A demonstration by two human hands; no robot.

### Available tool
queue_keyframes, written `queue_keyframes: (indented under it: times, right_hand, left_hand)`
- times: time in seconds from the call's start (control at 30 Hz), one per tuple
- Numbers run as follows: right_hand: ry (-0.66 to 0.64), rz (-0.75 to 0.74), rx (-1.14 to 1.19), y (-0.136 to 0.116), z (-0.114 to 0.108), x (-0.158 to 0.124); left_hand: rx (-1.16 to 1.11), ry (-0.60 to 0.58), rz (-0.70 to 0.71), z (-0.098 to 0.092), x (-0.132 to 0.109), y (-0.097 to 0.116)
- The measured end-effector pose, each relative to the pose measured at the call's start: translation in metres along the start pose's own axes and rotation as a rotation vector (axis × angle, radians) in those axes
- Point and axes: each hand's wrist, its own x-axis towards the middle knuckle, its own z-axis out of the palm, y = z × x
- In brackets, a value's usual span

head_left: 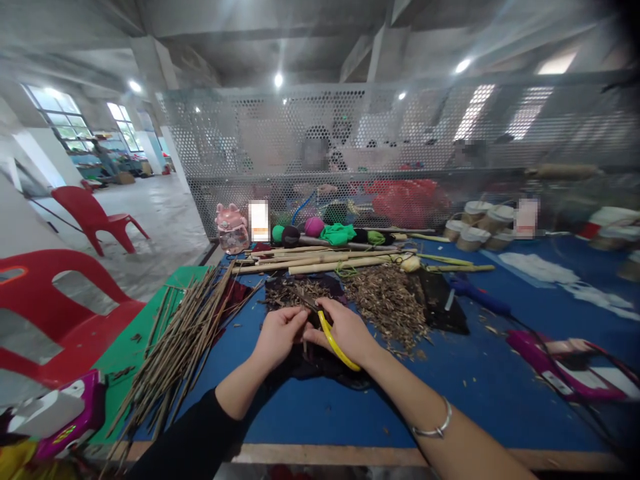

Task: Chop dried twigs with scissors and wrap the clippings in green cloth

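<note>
My left hand [278, 335] is closed around a thin brown stick [303, 300] that slants up and to the left from between my two hands. My right hand [346, 330] is closed on yellow-handled scissors or clippers [334, 343], with the blades hidden at the stick. Both hands hover over a dark cloth [320, 365] on the blue table [450, 393]. Just beyond them lies a heap of small cut stick pieces [387, 300].
A long bundle of thin brown sticks [177, 347] lies to the left on a green mat. Thicker pale canes [320, 260], yarn balls and small tubs sit at the back before a perforated metal screen. Red plastic chairs [65, 320] stand on the left. A pink tool [565, 363] lies right.
</note>
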Motion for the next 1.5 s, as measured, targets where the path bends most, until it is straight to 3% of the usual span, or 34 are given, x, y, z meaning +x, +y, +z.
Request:
queue_keyframes:
  times: [0.17, 0.3, 0.6, 0.73, 1.03, 1.2, 1.5]
  right_hand:
    - [0.060, -0.077, 0.009, 0.002, 0.005, -0.002]
    - [0.072, -0.055, 0.048, 0.000, 0.008, -0.001]
    - [-0.033, 0.004, -0.088, 0.003, -0.005, 0.003]
    - [-0.059, 0.026, -0.034, 0.006, -0.002, 0.003]
    - [-0.015, -0.055, -0.009, -0.005, -0.001, -0.001]
    - [-0.031, -0.021, -0.083, -0.006, -0.004, -0.001]
    - [-0.120, 0.055, -0.192, -0.001, -0.009, 0.000]
  left_hand:
    - [0.002, -0.062, -0.029, 0.003, -0.005, 0.006]
    - [-0.015, -0.028, -0.053, 0.006, -0.006, 0.007]
    - [-0.005, 0.030, -0.084, 0.003, -0.001, -0.005]
    - [-0.039, 0.036, -0.090, 0.002, 0.001, -0.005]
    - [0.029, 0.068, -0.007, 0.000, 0.000, 0.002]
    - [0.132, 0.072, 0.020, -0.002, 0.000, -0.001]
    - [-0.005, 0.006, -0.098, -0.002, 0.004, -0.010]
